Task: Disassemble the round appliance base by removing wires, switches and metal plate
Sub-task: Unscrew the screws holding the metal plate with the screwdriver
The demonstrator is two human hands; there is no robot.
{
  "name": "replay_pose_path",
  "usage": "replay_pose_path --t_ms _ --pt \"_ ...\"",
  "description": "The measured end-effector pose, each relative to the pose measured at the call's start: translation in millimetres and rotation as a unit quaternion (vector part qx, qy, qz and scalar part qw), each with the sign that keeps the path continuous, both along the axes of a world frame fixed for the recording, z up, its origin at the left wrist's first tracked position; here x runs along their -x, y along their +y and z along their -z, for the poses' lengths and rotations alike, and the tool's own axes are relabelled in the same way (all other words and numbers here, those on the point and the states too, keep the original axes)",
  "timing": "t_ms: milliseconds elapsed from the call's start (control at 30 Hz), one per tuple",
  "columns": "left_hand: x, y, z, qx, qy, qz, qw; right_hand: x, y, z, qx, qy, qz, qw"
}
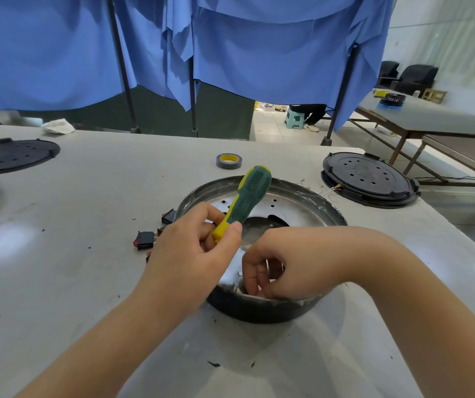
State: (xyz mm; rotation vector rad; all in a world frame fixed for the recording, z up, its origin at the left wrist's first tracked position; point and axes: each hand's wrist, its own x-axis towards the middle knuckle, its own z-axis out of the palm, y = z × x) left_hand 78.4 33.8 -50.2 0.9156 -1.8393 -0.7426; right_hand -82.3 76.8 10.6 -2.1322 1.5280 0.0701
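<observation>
The round appliance base (328,208), dark outside with a shiny metal plate (296,211) inside, lies open side up on the grey table in front of me. My left hand (190,248) grips a green and yellow screwdriver (244,199) by the lower handle, its butt pointing up and away; the shaft is hidden behind the hand. My right hand (276,262) reaches into the near side of the base with fingers curled, pinching at something small near the rim that I cannot make out. Black and red rocker switches (145,239) lie loose on the table left of the base.
A roll of dark tape (229,160) sits behind the base. Another black round base (368,179) with thin wires beside it stands at the right, near the table edge. Black round covers (12,155) lie at far left. Blue curtains hang behind the table.
</observation>
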Motion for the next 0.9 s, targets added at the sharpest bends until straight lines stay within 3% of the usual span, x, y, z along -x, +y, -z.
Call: replay_pose_path --t_ms 433,900 --pt "-0.2 1.6 -1.7 -0.018 -0.004 0.004 1.0 -7.9 7.0 2.2 0.053 0.05 0.008 0.997" --pt "0.8 1.0 -1.5 -0.018 0.001 0.005 1.0 -9.1 7.5 -1.2 0.047 0.027 0.025 0.998"
